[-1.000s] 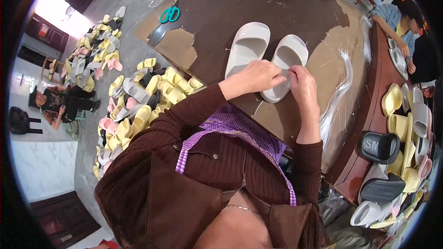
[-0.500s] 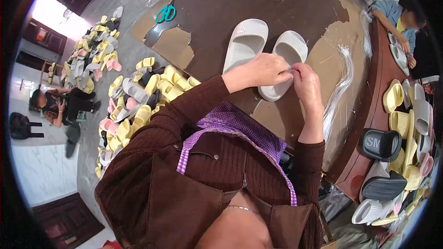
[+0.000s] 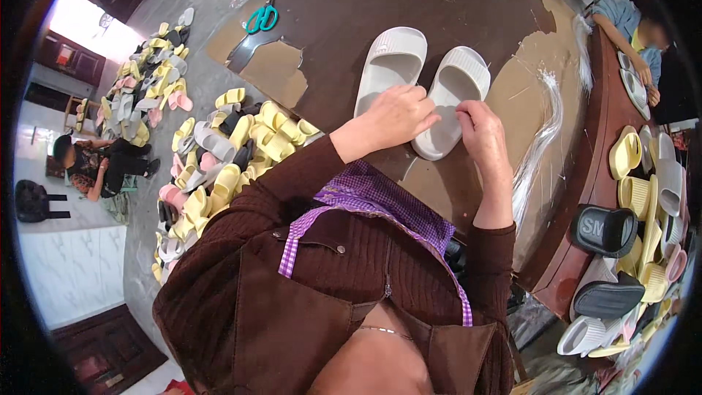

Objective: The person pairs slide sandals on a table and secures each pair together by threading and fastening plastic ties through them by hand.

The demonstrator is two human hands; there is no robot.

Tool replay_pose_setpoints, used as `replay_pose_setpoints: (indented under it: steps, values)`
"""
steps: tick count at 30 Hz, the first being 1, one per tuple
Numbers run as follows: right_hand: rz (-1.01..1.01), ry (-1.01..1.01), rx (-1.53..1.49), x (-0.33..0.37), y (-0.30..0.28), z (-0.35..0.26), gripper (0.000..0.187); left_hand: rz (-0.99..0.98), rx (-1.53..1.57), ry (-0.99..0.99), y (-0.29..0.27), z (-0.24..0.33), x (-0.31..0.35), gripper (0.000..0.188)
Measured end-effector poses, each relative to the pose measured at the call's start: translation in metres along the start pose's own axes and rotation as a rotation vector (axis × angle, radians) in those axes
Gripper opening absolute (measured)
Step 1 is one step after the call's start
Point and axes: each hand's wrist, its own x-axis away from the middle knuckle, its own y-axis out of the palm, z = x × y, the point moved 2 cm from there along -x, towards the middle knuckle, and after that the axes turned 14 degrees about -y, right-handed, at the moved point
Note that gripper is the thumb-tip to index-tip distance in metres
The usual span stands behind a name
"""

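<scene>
Two light grey slide slippers lie side by side on the brown tabletop, toes pointing away from me. My left hand is closed, fingertips pinched together, between the left slipper and the right slipper. Its fingers cover part of the left slipper's footbed. At the right edge of the right slipper, my right hand is also in a pinch, thumb against the curled fingers. Anything between either set of fingertips is too thin to make out. A gap separates the hands.
Teal-handled scissors lie at the table's far left. A bundle of clear strands runs along the right. Slippers in several colours heap on the left floor and a right-hand surface. Co-workers sit left and far right.
My hands, which met over the right slipper, have come apart: the left moved left and down, the right stayed nearly in place. The person at the left has shifted posture.
</scene>
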Motion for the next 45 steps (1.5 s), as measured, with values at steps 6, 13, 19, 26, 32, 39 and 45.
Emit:
replay_pose_setpoints:
  steps: [6,13,19,26,32,39,45]
  values:
    - [-0.009,0.0,0.022,0.001,0.007,-0.001,0.01,0.005,0.015,-0.044,0.001,-0.015,-0.006,0.022]
    - [0.108,0.026,0.054,0.0,0.009,0.004,0.017,-0.039,0.079,-0.19,0.014,-0.033,-0.025,0.024]
    - [0.258,0.163,-0.024,-0.017,-0.019,0.024,0.017,-0.021,0.072,-0.275,0.016,-0.032,-0.029,0.027]
    - [-0.012,0.478,0.309,-0.051,-0.027,0.106,0.031,-0.066,0.058,-0.314,0.017,-0.031,-0.033,0.027]
    - [-0.103,0.673,0.226,-0.076,-0.006,0.144,0.035,-0.028,0.115,-0.31,0.019,-0.037,-0.03,0.027]
    - [0.073,0.459,0.164,-0.085,0.011,0.165,0.025,-0.067,0.152,-0.199,0.021,-0.053,-0.034,0.024]
    - [0.238,0.333,0.017,-0.114,0.012,0.126,0.021,0.102,0.098,-0.016,0.016,-0.064,-0.028,0.02]
